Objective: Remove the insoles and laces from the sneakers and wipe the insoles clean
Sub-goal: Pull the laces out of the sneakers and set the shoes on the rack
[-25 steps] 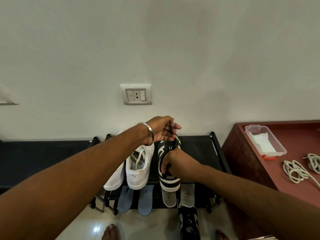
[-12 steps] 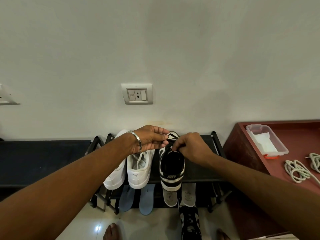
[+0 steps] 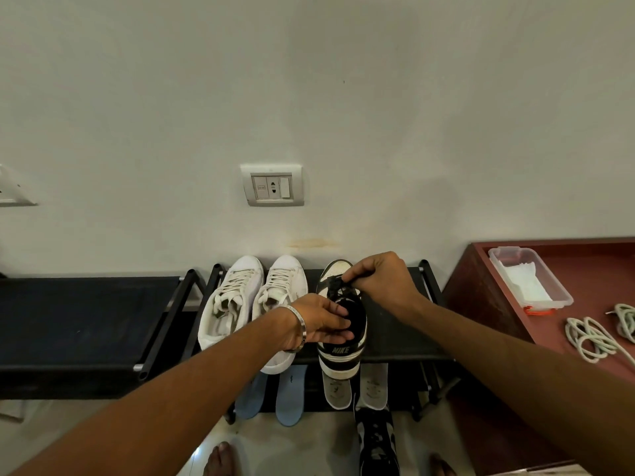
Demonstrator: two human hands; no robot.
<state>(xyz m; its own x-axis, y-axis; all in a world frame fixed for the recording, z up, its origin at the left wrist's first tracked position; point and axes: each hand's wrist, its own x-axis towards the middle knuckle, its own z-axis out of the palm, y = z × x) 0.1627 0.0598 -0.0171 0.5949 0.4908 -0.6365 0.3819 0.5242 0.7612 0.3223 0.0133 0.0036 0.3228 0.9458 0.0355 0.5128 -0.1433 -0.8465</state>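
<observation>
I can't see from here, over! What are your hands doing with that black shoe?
Right hand pinching black lace. Left hand steadying black-and-white sneaker on rack. Nothing in the way.

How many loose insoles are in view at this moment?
4, all on the lower shelf of the shoe rack: two blue insoles under the white sneakers, two pale insoles under the black-and-white sneaker. More may be hidden under the top shelf.

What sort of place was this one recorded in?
Probably a home entryway: a low black metal shoe rack against a plain white wall, a white wall socket plate, and a glossy tiled floor.
</observation>
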